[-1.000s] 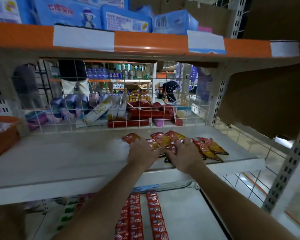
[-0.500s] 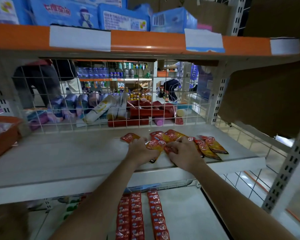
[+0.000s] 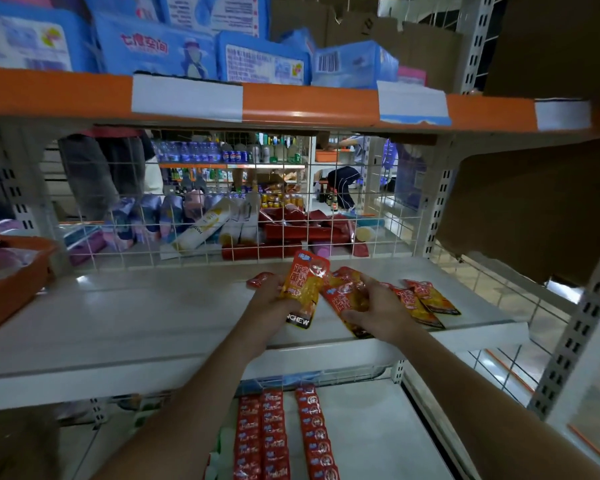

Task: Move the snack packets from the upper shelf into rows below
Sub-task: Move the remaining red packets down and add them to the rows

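Note:
Red and orange snack packets lie on the white upper shelf (image 3: pixel 153 323) near its front right. My left hand (image 3: pixel 269 294) grips one packet (image 3: pixel 303 285), raised upright off the shelf. Beside it, my right hand (image 3: pixel 378 308) is closed on another packet (image 3: pixel 343 299), tilted at the shelf's front edge. Two more loose packets (image 3: pixel 426 299) lie flat to the right, and one small packet (image 3: pixel 258 279) peeks out behind my left hand. On the lower shelf (image 3: pixel 378 427), three rows of red packets (image 3: pixel 278 434) run front to back.
A wire grid (image 3: pixel 187 209) backs the upper shelf, with goods and people behind it. An orange basket (image 3: pixel 11 282) sits at the left end. Blue packs (image 3: pixel 160 46) fill the orange-edged shelf above. Brown cardboard (image 3: pixel 534 209) hangs at the right.
Both hands were pressed flat on the pile of packets. Each has closed on a packet and lifted it, the left one rising upright. The view has tilted up slightly.

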